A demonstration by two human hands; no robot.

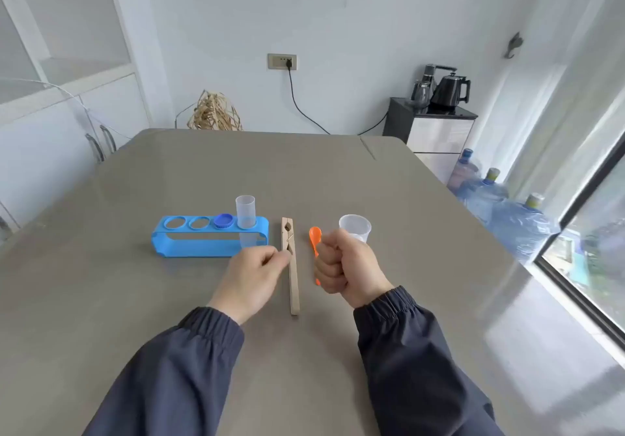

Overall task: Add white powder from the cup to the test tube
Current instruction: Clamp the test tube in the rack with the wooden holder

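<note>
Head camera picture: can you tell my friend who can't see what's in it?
Two hands hover over a grey table: the left hand pinches near a wooden clamp, the right hand is a fist beside an orange spoon. A clear cup stands behind the fist. A blue rack holds an open test tube and a blue cap.

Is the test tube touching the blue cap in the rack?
Apart. The head view shows the test tube in the rack's end hole, the blue cap in the next, with rack plastic between.
</note>
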